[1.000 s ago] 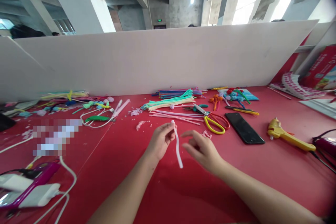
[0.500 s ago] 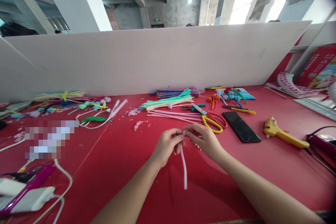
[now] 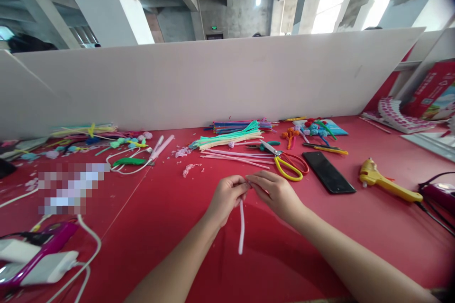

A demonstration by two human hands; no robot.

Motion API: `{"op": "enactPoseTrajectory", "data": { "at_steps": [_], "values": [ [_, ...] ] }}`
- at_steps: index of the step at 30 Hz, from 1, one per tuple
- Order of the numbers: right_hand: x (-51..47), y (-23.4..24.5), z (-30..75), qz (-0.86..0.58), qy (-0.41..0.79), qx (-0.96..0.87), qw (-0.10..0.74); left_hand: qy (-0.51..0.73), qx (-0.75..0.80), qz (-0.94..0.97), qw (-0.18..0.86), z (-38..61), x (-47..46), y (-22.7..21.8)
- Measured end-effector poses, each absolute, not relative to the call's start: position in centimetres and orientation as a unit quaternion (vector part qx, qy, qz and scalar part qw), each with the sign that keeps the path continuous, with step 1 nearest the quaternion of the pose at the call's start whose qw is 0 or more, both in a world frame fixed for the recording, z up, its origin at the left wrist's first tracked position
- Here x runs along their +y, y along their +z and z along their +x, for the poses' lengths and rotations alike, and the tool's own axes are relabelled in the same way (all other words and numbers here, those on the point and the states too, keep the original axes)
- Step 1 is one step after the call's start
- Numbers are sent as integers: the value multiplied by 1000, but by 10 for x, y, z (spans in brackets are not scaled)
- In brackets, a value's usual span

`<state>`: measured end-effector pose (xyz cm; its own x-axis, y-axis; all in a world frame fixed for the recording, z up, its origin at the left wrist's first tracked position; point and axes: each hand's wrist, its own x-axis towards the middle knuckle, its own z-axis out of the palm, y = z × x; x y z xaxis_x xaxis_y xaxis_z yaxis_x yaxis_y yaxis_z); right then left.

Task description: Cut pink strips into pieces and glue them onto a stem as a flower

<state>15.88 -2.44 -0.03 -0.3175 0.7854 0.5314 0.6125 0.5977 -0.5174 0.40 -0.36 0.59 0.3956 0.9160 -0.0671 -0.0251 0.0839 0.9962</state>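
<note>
A pale pink pipe cleaner [image 3: 242, 229] hangs down from between my hands over the red table [image 3: 170, 241]. My left hand [image 3: 230, 198] is closed on it, thumb and fingers pinched near its upper end. Fingertip to fingertip with the left, my right hand [image 3: 272, 191] is closed in a pinch at that same upper end, which the fingers mostly hide. Just beyond my hands lie scissors [image 3: 288, 166] with red and yellow handles, and several loose pink pipe cleaners [image 3: 236, 156].
A black phone [image 3: 329, 173] and a yellow glue gun [image 3: 389, 184] lie to the right. Green and cream pipe cleaners [image 3: 231, 138] are bundled at the back before a white partition [image 3: 220, 80]. Cables and a white-and-purple device [image 3: 42, 255] occupy the left.
The hanging end of the pipe cleaner has swung left and shows slightly shorter. My right fingers have shifted at the pinch. The whole view has moved a little.
</note>
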Motion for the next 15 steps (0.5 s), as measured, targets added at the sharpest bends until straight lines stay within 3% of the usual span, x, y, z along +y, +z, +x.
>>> {"op": "enactPoseTrajectory", "data": {
  "at_steps": [9, 15],
  "values": [
    [-20, -12, 156, -486, 6, -830, 274, 358, 404, 601, 589, 6, -3, -5],
    [-21, -14, 154, -483, -41, -839, 246, 358, 433, 568, 602, 8, -5, -6]
  ]
}}
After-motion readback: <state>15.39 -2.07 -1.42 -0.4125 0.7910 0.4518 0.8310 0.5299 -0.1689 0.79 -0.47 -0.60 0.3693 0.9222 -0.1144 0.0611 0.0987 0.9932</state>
